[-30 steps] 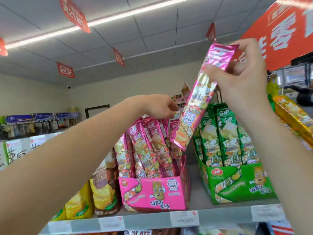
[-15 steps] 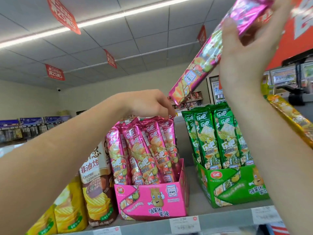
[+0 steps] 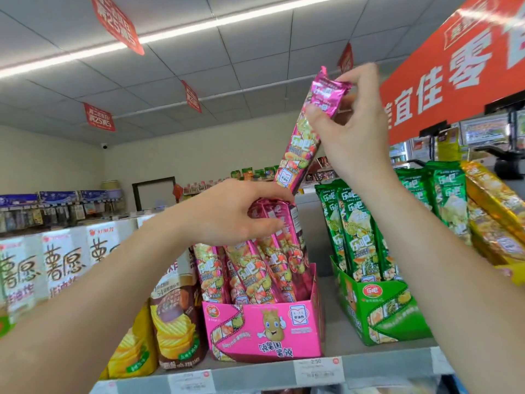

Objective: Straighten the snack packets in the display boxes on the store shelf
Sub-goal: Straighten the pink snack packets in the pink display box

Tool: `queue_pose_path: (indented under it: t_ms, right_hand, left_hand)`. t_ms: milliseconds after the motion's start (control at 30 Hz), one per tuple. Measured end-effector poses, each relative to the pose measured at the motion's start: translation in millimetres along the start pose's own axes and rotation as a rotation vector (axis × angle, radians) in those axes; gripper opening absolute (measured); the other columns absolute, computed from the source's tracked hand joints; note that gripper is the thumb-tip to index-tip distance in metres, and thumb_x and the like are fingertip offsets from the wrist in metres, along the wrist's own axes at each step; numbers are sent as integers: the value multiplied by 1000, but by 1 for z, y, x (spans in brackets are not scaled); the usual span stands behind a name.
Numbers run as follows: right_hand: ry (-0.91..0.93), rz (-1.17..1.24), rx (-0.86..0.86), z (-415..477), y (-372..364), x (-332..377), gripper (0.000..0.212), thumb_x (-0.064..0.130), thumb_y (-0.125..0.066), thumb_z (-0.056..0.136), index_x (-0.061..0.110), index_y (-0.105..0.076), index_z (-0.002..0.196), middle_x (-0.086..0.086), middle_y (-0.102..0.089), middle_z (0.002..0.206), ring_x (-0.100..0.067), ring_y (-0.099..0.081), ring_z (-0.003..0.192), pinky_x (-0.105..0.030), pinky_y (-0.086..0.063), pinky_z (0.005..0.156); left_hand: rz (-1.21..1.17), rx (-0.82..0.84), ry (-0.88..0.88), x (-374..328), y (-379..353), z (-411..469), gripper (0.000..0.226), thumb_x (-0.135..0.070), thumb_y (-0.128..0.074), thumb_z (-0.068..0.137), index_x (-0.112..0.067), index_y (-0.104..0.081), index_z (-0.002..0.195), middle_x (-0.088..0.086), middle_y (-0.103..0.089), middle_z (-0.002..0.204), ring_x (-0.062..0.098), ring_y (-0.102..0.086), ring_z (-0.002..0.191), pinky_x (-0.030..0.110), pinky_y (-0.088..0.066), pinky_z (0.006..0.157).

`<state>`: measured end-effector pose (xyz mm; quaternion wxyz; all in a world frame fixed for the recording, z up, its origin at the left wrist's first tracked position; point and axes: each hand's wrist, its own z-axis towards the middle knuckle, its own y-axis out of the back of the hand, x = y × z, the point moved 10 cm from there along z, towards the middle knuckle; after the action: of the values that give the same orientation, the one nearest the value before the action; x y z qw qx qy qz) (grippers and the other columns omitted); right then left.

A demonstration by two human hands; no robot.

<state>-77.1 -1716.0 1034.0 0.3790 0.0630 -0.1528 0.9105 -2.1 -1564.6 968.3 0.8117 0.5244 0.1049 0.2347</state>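
A pink display box (image 3: 264, 331) stands on the top shelf with several tall pink snack packets (image 3: 255, 268) upright in it. My left hand (image 3: 230, 214) grips the tops of those packets, fingers curled over them. My right hand (image 3: 355, 129) pinches the top of one loose pink packet (image 3: 305, 137), held tilted above the box with its lower end just over the back row. To the right stands a green display box (image 3: 380, 311) full of green packets (image 3: 352, 231).
Yellow packets (image 3: 494, 211) lean at the far right. Brown and yellow chip bags (image 3: 173, 325) stand left of the pink box. The shelf edge (image 3: 255, 376) carries price tags. A red store sign (image 3: 454, 66) hangs at upper right.
My right hand has turned the loose pink packet more upright and lowered it toward the back of the pink box. My left hand still holds the packet tops.
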Motion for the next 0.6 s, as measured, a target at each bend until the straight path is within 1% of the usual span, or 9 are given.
queue_pose_path:
  t_ms: [100, 167, 200, 267, 333, 400, 433, 533, 600]
  right_hand:
    - [17, -104, 114, 5, -8, 5, 33, 20, -68, 80, 21, -38, 94, 12, -55, 75, 3, -49, 61, -14, -39, 55]
    - [38, -174, 169, 10, -8, 9, 32, 19, -68, 80, 19, -38, 92, 10, -55, 77, -2, -47, 62, -12, -34, 50]
    - [49, -207, 182, 13, -7, 12, 32, 20, -67, 80, 19, -37, 92, 8, -55, 78, -5, -48, 63, -13, -34, 50]
    - [70, -227, 176, 16, -2, 17, 30, 20, -66, 80, 19, -38, 91, 10, -55, 77, -3, -47, 62, -16, -35, 50]
    - [79, -242, 167, 17, 1, 21, 28, 22, -66, 79, 21, -40, 91, 10, -56, 76, -3, -47, 61, -23, -40, 54]
    - [69, -288, 203, 14, -4, 20, 28, 23, -67, 77, 23, -41, 89, 8, -59, 76, -12, -54, 65, -32, -44, 56]
    - [56, -308, 245, 12, -10, 18, 29, 22, -68, 75, 23, -42, 88, 8, -59, 75, -15, -55, 67, -33, -44, 56]
    - [-35, -319, 427, -4, -35, 2, 33, 20, -75, 70, 22, -45, 83, 12, -54, 71, -10, -50, 64, -28, -40, 55]
    - [-45, -427, 537, -16, -49, -7, 32, 24, -80, 69, 22, -49, 77, 12, -52, 70, -13, -51, 67, -27, -38, 54]
  left_hand:
    - [-24, -178, -24, -2, 10, -8, 36, -36, -66, 90, -38, -60, 125, -21, -65, 118, -4, -63, 99, 26, -49, 92]
    - [-30, -249, -32, -1, 13, -13, 38, -35, -70, 87, -36, -62, 124, -19, -66, 121, -1, -63, 105, 29, -50, 94]
    - [-28, -276, -28, 1, 14, -15, 38, -36, -71, 86, -36, -64, 123, -18, -67, 119, 0, -63, 105, 30, -51, 93]
    - [-40, -325, -1, 5, 16, -18, 36, -40, -73, 83, -37, -66, 117, -15, -70, 112, 3, -66, 99, 33, -53, 88]
    - [-54, -372, 26, 8, 18, -19, 32, -42, -74, 80, -36, -69, 111, -15, -71, 102, 5, -67, 92, 34, -55, 84]
    - [-45, -419, 46, 8, 20, -18, 28, -40, -76, 79, -31, -72, 105, -20, -69, 92, 3, -66, 88, 34, -55, 82]
    - [-35, -437, 57, 7, 20, -18, 26, -41, -76, 79, -30, -73, 102, -22, -67, 87, 2, -66, 84, 33, -56, 81]
    - [-41, -434, 70, 5, 20, -16, 23, -42, -74, 79, -32, -74, 99, -23, -67, 83, 2, -66, 77, 30, -55, 76]
    - [-61, -332, 54, 4, 17, -12, 26, -41, -73, 81, -35, -71, 106, -25, -68, 86, 0, -66, 77, 28, -53, 76]
